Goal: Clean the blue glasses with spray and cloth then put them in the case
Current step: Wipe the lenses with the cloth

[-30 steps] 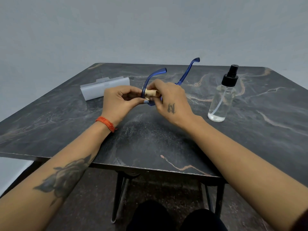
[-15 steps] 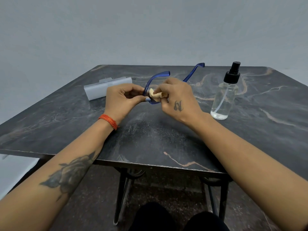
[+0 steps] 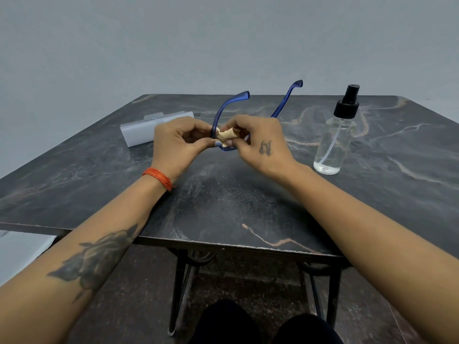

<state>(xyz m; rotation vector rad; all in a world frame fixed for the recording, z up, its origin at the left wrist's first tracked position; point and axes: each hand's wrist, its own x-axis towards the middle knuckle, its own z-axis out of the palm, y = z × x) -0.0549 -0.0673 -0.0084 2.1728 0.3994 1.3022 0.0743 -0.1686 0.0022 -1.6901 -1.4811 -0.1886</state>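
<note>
Both hands point(image 3: 178, 142) pinching glasses point(image 3: 219, 112), cloth point(image 3: 227, 135)

Two bare forearms, no sleeves. Left hand point(image 3: 177, 145): orange-red thread bracelet point(image 3: 159, 178) wound in several strands round wrist, just behind grip. Large dark rose-like tattoo point(image 3: 95, 259) on left forearm, well back from grip toward elbow. Right hand point(image 3: 260, 142): small dark script-like tattoo point(image 3: 265, 148) on back of hand, close behind grip. Dark trousers point(image 3: 260, 324) over both knees at bottom edge.
</note>
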